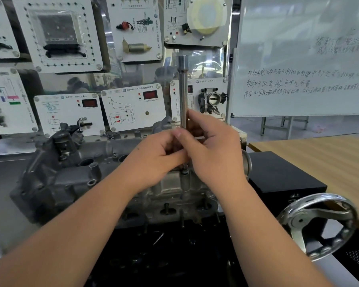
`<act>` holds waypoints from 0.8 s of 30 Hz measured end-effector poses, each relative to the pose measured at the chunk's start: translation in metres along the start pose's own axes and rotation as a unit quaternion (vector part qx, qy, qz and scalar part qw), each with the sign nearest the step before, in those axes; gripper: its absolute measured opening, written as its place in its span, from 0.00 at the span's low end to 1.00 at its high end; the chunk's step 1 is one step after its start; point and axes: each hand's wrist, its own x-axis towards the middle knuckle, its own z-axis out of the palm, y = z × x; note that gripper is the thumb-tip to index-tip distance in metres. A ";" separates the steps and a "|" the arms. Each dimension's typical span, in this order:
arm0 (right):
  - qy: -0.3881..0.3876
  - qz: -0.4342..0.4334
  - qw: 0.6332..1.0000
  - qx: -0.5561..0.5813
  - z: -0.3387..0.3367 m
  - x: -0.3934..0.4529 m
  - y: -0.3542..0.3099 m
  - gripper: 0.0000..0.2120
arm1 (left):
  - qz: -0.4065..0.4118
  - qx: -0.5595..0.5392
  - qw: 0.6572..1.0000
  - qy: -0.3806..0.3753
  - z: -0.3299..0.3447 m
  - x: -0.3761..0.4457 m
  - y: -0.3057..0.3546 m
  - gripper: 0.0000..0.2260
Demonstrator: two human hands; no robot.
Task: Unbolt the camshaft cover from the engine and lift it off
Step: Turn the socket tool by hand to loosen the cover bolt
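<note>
The grey cast camshaft cover [66,175] lies on top of the engine [174,206] in the middle of the view. A long steel socket extension bar [183,90] stands upright over a bolt [184,172] at the cover's right part. My left hand [155,158] grips the bar's lower shaft, fingers curled round it. Close beside it on the right, my right hand [214,150] holds the same shaft a little higher between fingers and thumb. The bar's lower end is hidden behind both hands.
A chrome handwheel [317,224] sticks out at the lower right, next to a black box [282,179]. A wooden table [319,158] lies to the right. Training panels [68,112] and a whiteboard [303,59] stand behind the engine.
</note>
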 end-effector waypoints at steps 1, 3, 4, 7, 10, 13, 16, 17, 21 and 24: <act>-0.005 -0.004 1.000 -0.005 0.000 0.000 0.000 0.09 | -0.006 -0.011 1.000 0.001 0.000 0.000 -0.001 0.08; -0.032 0.000 0.999 0.002 -0.002 0.002 0.001 0.06 | -0.021 -0.039 0.999 -0.001 -0.001 -0.001 -0.003 0.14; -0.043 0.012 0.999 0.015 -0.004 0.002 0.001 0.09 | -0.024 -0.046 0.999 -0.006 -0.002 -0.001 -0.003 0.16; -0.057 0.031 0.997 0.038 -0.005 0.003 0.000 0.22 | -0.026 -0.036 0.999 -0.014 -0.002 -0.001 -0.002 0.12; -0.053 0.026 0.997 0.039 -0.002 0.002 -0.004 0.21 | -0.016 -0.010 1.000 0.000 -0.001 0.001 -0.003 0.11; -0.020 0.026 0.999 0.024 -0.003 0.002 -0.004 0.14 | -0.003 0.003 1.000 0.007 0.003 0.003 -0.003 0.08; -0.038 0.017 0.999 0.022 -0.006 0.004 -0.001 0.04 | -0.005 -0.007 1.000 -0.002 0.001 0.000 0.001 0.06; -0.048 0.014 0.998 0.028 -0.007 0.004 -0.001 0.05 | -0.008 -0.011 1.000 -0.005 -0.001 0.000 0.000 0.09; -0.053 0.028 0.998 0.032 -0.009 0.005 0.000 0.23 | -0.020 -0.003 1.000 -0.015 -0.002 0.000 0.000 0.16; -0.049 0.035 0.998 0.033 -0.007 0.004 0.001 0.26 | -0.014 0.005 1.000 -0.001 0.000 0.001 0.001 0.10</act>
